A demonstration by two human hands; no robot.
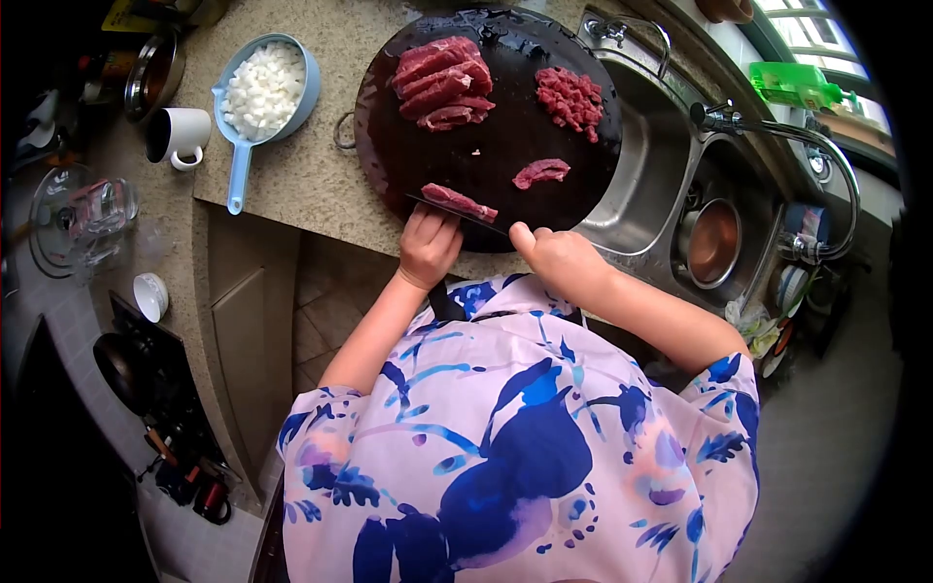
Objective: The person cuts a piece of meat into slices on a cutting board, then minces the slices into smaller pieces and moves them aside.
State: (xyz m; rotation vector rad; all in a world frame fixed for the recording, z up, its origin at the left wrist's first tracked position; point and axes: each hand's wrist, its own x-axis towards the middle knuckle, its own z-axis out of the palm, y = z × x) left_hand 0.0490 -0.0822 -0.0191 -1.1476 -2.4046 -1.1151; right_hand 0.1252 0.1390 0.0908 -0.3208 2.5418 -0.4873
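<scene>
Knife (489, 226) in right hand (559, 260) touches meat strip (457, 201).

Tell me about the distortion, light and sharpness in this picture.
Head view: heavy fisheye, so the counter and sink bow and the edges fall black; bright daylight washes out the upper right; the cutting board carries a dull sheen; the meat, the left hand holding a strip and the right hand gripping the knife look sharp.

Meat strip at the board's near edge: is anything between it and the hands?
Nothing visible. The left hand touches the meat strip, and the right hand holds the knife along it.
</scene>
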